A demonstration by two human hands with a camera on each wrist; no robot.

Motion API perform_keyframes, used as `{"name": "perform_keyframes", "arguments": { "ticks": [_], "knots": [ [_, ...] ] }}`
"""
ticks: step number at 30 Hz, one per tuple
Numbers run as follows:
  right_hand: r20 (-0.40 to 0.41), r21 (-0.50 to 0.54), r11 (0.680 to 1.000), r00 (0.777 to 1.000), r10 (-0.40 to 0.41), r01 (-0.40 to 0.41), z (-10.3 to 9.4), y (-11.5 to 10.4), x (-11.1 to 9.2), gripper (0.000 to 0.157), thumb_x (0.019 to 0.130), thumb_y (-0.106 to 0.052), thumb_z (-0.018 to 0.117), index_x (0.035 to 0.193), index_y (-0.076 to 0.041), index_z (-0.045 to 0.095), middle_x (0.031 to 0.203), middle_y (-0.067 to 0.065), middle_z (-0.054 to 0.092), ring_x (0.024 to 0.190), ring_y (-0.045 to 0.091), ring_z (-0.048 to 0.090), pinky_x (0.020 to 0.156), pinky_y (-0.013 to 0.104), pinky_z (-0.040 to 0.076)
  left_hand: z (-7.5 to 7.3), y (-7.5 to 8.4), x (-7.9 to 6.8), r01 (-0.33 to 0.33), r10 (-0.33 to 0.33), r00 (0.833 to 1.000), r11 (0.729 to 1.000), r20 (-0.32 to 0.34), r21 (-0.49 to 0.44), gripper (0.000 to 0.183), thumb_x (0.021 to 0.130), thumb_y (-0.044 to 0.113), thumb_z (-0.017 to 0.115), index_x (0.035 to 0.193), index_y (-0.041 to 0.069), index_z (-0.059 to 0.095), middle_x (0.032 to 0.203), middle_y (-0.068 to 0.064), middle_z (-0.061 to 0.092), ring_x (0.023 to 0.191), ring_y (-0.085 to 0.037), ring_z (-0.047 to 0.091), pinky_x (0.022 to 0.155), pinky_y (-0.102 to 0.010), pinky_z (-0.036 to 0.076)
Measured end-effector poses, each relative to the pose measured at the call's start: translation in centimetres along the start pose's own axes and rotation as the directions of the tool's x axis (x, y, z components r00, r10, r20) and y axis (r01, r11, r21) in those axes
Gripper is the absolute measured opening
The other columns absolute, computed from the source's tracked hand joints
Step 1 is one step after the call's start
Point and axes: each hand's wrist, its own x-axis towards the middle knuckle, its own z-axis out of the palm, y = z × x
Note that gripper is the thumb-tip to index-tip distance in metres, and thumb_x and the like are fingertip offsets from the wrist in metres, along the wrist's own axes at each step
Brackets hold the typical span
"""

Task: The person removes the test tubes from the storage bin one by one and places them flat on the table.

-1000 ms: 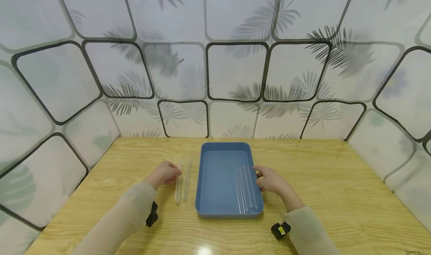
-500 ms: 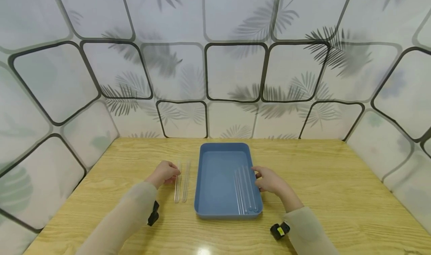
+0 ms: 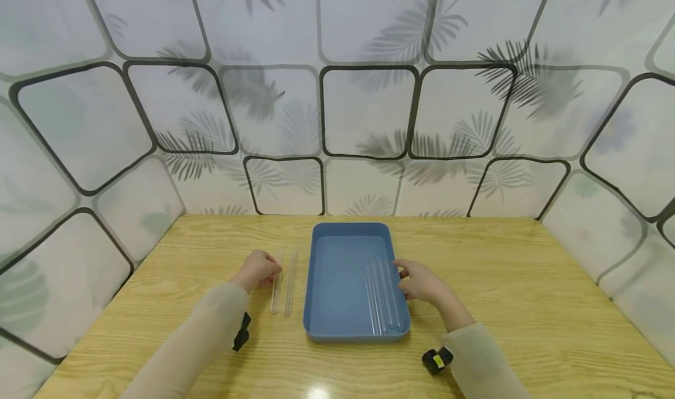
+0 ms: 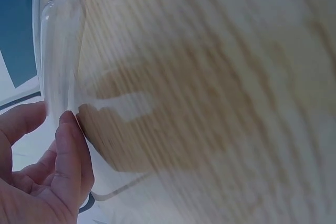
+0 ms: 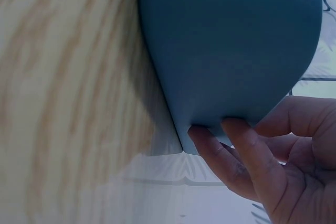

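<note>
My left hand [image 3: 258, 268] pinches a clear test tube [image 3: 275, 298] between thumb and fingers, left of the blue tray. The left wrist view shows the held tube's rounded end [image 4: 59, 51] pointing away from the fingertips. A second clear test tube [image 3: 290, 290] lies on the table between the held one and the tray [image 3: 337, 270]. Inside the tray, several similar test tubes [image 3: 375, 299] lie side by side along its right part. My right hand [image 3: 422, 280] grips the tray's right rim, with fingers [image 5: 247, 142] against the outer wall.
The tray stands on a light wood-grain table [image 3: 501, 282]. A patterned fabric wall [image 3: 369, 182] closes off the back and both sides. Black wrist cameras [image 3: 437, 361] are strapped to both wrists.
The near end of the held test tube has shifted slightly away and to the left. My right hand stays on the tray rim, and the tubes in the tray have not moved.
</note>
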Motion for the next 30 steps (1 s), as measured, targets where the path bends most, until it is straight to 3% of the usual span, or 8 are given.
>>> {"name": "perform_keyframes", "arguments": {
  "ticks": [7,19,30],
  "knots": [
    [-0.005,0.006,1.000,1.000,0.002,-0.002,0.07,-0.02,-0.02,0.054,0.079,0.008,0.046,0.131,0.006,0.034,0.105,0.022,0.050,0.069,0.019,0.052,0.056,0.033,0.048,-0.12,-0.21,0.17,-0.035,0.035,0.999,0.999,-0.006,0.028,0.007,0.080,0.003,0.058,0.082,-0.003,0.057,0.064,-0.009,0.053,0.055,-0.015,0.048,0.046,-0.024,0.041],
    [-0.007,-0.014,1.000,1.000,0.009,-0.009,-0.07,-0.38,-0.32,0.053,0.080,0.009,0.046,0.132,0.006,0.034,0.106,0.023,0.050,0.063,0.018,0.050,0.054,0.033,0.046,-0.20,-0.18,0.23,-0.028,0.028,1.000,0.999,-0.001,0.023,0.006,0.080,0.004,0.058,0.079,-0.001,0.057,0.063,-0.008,0.053,0.054,-0.015,0.047,0.044,-0.025,0.039],
    [0.000,0.000,1.000,1.000,-0.001,0.001,-0.07,-0.14,-0.22,0.054,0.079,0.010,0.045,0.131,0.006,0.034,0.105,0.022,0.050,0.068,0.019,0.051,0.057,0.034,0.048,-0.19,-0.42,0.31,-0.024,0.024,1.000,1.000,-0.001,0.012,0.013,0.081,0.005,0.059,0.069,0.002,0.055,0.056,-0.006,0.049,0.048,-0.014,0.042,0.042,-0.024,0.035]
  ]
}}
